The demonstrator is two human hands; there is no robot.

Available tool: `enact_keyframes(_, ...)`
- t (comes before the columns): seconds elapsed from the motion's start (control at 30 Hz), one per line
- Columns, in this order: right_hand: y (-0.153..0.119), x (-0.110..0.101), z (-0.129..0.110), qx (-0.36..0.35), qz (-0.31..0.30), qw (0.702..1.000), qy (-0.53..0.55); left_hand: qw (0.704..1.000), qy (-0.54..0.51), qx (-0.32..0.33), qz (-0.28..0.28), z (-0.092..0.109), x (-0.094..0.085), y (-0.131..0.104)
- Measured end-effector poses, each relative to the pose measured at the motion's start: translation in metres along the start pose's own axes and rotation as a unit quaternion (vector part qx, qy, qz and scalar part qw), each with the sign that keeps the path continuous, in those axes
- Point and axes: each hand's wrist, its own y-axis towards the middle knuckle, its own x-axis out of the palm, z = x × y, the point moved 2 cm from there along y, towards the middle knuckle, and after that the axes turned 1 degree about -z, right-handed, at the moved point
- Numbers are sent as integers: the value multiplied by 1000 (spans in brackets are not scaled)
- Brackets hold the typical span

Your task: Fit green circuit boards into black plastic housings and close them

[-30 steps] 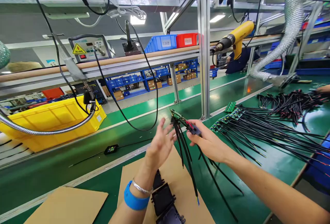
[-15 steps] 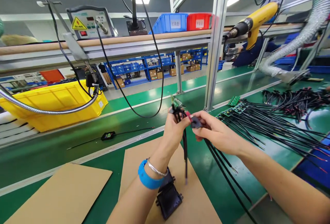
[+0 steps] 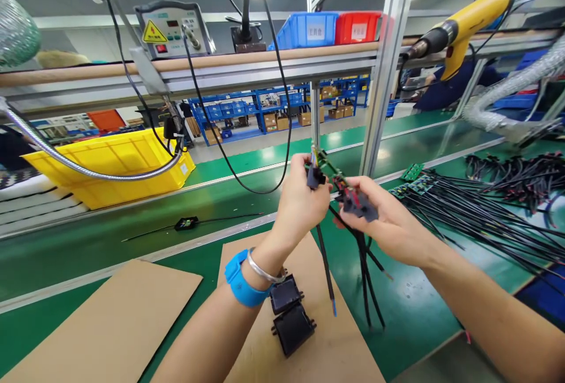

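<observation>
Both hands are closed on a green circuit board (image 3: 329, 165) with black cables (image 3: 362, 265), raised over the bench. My left hand (image 3: 304, 197) pinches the board's left end, where a dark plug-like piece (image 3: 315, 177) and coloured wires show. My right hand (image 3: 382, 212) grips the other end, by red wires and a dark grey part (image 3: 359, 205). One cable with a blue tip hangs below the left hand. Beneath, two black plastic housings (image 3: 293, 329) lie on a cardboard sheet (image 3: 335, 342). A blue band and a silver bangle circle my left wrist.
Many cabled boards (image 3: 424, 183) lie at the right. Another cardboard sheet (image 3: 110, 318) and a small cabled board (image 3: 186, 223) lie left, before a yellow bin (image 3: 132, 165). An upright metal post (image 3: 388, 65) and a hanging black cable (image 3: 238, 180) stand beyond my hands.
The view has shifted slightly left. My hands have turned the board, so more of its green face and red wires shows, and the right hand's cables now hang more steeply.
</observation>
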Motion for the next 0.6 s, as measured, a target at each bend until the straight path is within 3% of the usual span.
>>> enact_keyframes(0.07, 3, -6, 2, 1, 70, 997, 18, 993, 107, 42, -20, 14, -6, 3)
enact_keyframes(0.13, 7, -19, 1, 19, 97, 995, 14, 965, 247, 73, -54, 36, -18, 7)
enact_keyframes(0.2, 11, -36, -5, 41, 53, 997, -43, 932, 345, 72, -83, 60, -36, 7)
enact_keyframes(0.3, 15, -59, -7, 117, -103, 968, -195, 897, 403, 2, -182, 76, -69, -13)
enact_keyframes(0.37, 14, -66, 6, 208, -238, 914, -255, 866, 329, -140, -350, 60, -86, -45)
enact_keyframes(0.4, 13, -65, 18, 240, -309, 884, -257, 856, 240, -215, -405, 45, -91, -65)
enact_keyframes(0.43, 12, -60, 31, 253, -379, 856, -245, 852, 144, -270, -424, 28, -94, -85)
enact_keyframes(0.5, 13, -41, 60, 229, -475, 825, -203, 849, 41, -345, -398, -13, -95, -121)
enact_keyframes(0.53, 15, -28, 74, 200, -494, 828, -174, 853, 20, -362, -376, -34, -93, -135)
enact_keyframes(0.6, 22, 3, 96, 126, -476, 863, -112, 851, 1, -389, -353, -67, -85, -155)
